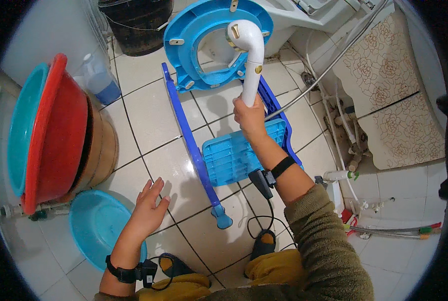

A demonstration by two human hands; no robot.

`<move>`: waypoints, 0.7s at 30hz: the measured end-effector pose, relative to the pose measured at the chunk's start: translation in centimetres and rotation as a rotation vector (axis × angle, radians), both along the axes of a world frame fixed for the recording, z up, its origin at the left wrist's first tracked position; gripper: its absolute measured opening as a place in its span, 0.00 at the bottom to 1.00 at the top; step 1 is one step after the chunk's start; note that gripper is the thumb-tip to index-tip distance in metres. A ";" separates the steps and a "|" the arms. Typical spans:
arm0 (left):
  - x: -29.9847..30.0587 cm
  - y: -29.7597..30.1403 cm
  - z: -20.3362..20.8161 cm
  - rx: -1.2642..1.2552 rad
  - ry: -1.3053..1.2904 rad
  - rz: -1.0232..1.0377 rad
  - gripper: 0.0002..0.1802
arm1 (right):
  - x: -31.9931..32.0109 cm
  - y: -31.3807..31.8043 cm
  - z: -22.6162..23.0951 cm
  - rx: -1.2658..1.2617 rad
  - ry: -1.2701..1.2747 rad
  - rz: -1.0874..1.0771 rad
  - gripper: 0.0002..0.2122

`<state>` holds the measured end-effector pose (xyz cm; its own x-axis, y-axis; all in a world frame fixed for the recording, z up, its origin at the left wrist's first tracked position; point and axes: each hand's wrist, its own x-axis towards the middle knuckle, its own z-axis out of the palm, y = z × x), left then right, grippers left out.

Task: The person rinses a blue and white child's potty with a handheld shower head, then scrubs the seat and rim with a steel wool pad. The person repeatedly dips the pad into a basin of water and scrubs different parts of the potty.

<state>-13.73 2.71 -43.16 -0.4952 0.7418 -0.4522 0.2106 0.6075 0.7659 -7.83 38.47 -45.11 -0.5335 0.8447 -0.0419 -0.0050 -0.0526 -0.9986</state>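
Two bare hands reach over the tiled floor (148, 120): the right hand (250, 119) grips the straight shaft of a white shower head (254, 47), leaving its bent end free above the light-blue seat ring (184, 55), while a metal hose (329, 68) runs off rightward. The left hand (148, 206) holds nothing, fingers spread near a blue basin (88, 220), perhaps for balance. Dark-blue rails (190, 135) flank a step (229, 158), likely for steadiness; a red tub (63, 130) stands on edge, presumably saving space.
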 end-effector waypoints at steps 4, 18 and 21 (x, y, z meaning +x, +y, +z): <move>0.0 -0.2 0.4 -0.005 0.002 0.012 0.29 | -1.7 -0.3 2.3 -0.011 0.119 0.021 0.09; 0.0 -0.6 0.4 0.029 0.033 0.028 0.29 | -0.2 7.4 5.1 0.130 0.257 -0.241 0.09; 0.0 -0.6 0.5 0.000 0.013 0.023 0.29 | 2.3 7.7 1.9 0.204 -0.026 -0.304 0.09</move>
<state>-13.77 2.09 -42.62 -0.5179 0.7303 -0.4456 0.2064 0.6121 0.7634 -5.53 46.22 -43.17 -0.2582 0.9567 0.1341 0.0354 0.1481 -0.9883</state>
